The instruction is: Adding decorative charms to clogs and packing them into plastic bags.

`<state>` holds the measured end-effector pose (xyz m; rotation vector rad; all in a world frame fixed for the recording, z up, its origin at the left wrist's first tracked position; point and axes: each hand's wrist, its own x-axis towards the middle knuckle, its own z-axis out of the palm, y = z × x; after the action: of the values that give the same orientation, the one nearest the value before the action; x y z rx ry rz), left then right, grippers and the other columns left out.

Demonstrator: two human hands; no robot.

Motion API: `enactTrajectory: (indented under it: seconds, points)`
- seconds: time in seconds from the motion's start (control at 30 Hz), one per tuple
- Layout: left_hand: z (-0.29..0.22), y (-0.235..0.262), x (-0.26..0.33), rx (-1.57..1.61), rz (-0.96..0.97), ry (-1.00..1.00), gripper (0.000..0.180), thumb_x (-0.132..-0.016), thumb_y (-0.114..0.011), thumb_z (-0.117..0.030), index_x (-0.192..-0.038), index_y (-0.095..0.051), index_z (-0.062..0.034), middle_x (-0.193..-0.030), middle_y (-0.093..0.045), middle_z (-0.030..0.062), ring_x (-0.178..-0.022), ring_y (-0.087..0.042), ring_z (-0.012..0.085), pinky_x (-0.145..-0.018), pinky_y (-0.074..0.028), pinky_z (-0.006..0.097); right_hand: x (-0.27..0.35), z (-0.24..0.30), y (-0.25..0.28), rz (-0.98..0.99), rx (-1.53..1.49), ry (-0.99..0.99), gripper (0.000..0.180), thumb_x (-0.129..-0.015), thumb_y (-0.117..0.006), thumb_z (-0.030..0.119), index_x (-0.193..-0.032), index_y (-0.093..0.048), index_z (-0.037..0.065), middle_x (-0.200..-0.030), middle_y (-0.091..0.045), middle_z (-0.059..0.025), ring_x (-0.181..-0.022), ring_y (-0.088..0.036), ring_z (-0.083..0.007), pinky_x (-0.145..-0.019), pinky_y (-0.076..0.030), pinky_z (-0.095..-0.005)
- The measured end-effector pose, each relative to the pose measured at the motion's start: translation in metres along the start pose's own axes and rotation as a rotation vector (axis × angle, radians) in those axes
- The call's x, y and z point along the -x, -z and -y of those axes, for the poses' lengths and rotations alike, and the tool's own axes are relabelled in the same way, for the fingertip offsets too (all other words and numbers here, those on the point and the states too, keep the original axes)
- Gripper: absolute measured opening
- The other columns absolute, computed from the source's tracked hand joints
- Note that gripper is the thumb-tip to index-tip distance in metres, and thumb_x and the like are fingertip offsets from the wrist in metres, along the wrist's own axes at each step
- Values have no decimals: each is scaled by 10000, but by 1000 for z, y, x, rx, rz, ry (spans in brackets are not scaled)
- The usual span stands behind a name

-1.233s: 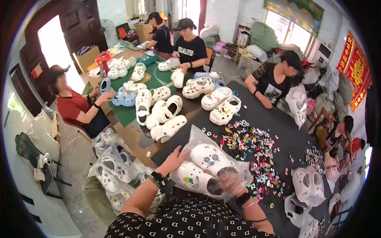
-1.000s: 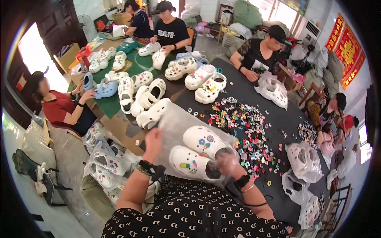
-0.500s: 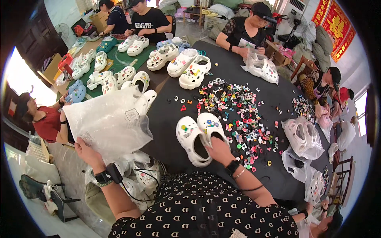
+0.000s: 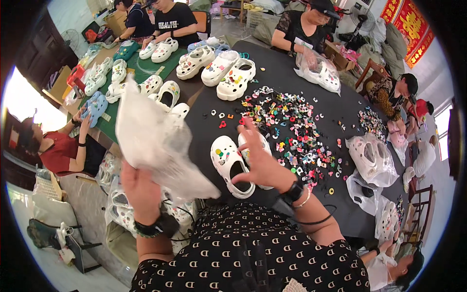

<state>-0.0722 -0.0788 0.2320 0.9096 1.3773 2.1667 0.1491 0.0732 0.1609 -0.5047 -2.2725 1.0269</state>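
Note:
My left hand [image 4: 138, 187] is raised at the table's near left edge, gripping a crumpled clear plastic bag [image 4: 153, 141] that hangs open above it. My right hand [image 4: 260, 160] rests with fingers spread on a pair of white clogs [image 4: 231, 163] decorated with small coloured charms, lying side by side on the black table [image 4: 287, 87]. The hand covers most of the right-hand clog. Just beyond the clogs lies a wide scatter of small colourful shoe charms [image 4: 289, 121].
Several white clogs [image 4: 216, 68] line the far table and a green mat [image 4: 131, 82]. Bagged clogs [image 4: 372, 155] sit at the right. Other people sit around the table: one in red at left [image 4: 53, 146], two at the back, others at right. Bagged shoes lie on the floor at lower left.
The clogs came out of the bag and now lie bare on the table. My left hand lifted the empty bag up and left; my right hand settled onto the clogs.

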Motion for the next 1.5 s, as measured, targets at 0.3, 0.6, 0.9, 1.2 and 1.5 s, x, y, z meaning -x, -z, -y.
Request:
enactTrajectory:
  seconds: [0.3, 0.6, 0.9, 1.2, 1.5]
  points:
    - [-4, -10, 13, 47, 189, 185, 258, -838, -555, 11, -1091, -578, 50, -1016, -638, 66, -903, -604, 136, -835, -464, 265, -1, 28, -47, 366, -375, 5, 547, -810, -609, 46, -1321, -415, 49, -932, -618, -115, -789, -626, -234, -704, -514, -339]
    - [103, 58, 28, -827, 470, -434, 256, -854, -638, -107, -1081, -635, 10, -1097, -656, 80, -914, -635, 210, -805, -496, 334, -8, 26, -37, 31, -1196, -206, 369, -965, -536, 109, -1328, -498, 51, -1210, -606, -36, -1105, -560, -112, -973, -439, -280]
    - [93, 8, 43, 417, 578, 748, 661, -988, -365, -495, -1397, -332, 24, -1395, -442, 102, -1272, -449, 243, -1045, -377, 422, 0, -4, -54, 153, 157, 89, 558, -828, -480, 32, -1379, -397, 7, -1292, -487, -227, -1195, -492, -358, -1059, -349, -438]
    - [86, -14, 21, 147, 203, 741, 332, -943, -569, -132, -1231, -524, 27, -1155, -613, 94, -1019, -606, 199, -878, -492, 342, 17, 19, -37, 307, 305, 376, 603, -795, -591, 49, -1370, -411, 63, -1244, -508, -125, -1046, -570, -302, -1019, -381, -437]
    - [96, 8, 11, -277, 83, 258, 264, -867, -636, -45, -1111, -595, 48, -1074, -645, 112, -948, -612, 181, -842, -485, 321, 14, 36, -11, -140, -203, -243, 574, -806, -742, 233, -1285, -478, 58, -1114, -564, -137, -863, -578, -256, -768, -495, -346]
